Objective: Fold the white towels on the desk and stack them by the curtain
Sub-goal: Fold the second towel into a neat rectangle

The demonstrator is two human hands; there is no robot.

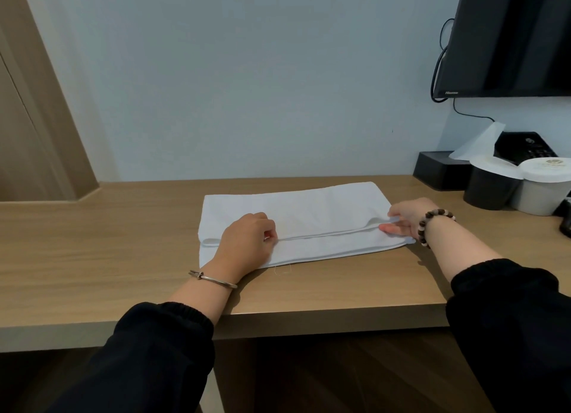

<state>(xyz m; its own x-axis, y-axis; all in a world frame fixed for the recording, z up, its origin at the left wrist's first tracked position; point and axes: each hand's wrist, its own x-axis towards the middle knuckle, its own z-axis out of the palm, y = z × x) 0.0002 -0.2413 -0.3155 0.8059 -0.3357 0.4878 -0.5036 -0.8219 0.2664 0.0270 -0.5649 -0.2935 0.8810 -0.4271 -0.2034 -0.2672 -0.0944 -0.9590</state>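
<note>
- A white towel [309, 208] lies flat on a wooden desk [92, 242], towards its back edge and near the wall. It forms a long band running left to right. An upper layer is folded over it, and that layer's edge runs along its length just short of the near side.
- The left hand [247, 242] rests on the towel's left part, fingers curled, pinching the folded edge.
- The right hand [408, 215] is at the towel's right end, thumb and fingers pinching the same edge.
- A metal bangle [213, 279] sits on the left wrist and a bead bracelet [432, 227] on the right. Both arms wear black sleeves [167, 351].
- At the desk's far right stand a black tissue box [438, 171] with a tissue sticking up, a black cup [488, 190] and a white cup [540, 193], both with paper lids.
- A dark television [509, 35] hangs on the pale wall [247, 72] above them.
- A wooden door panel [31, 119] fills the far left.
</note>
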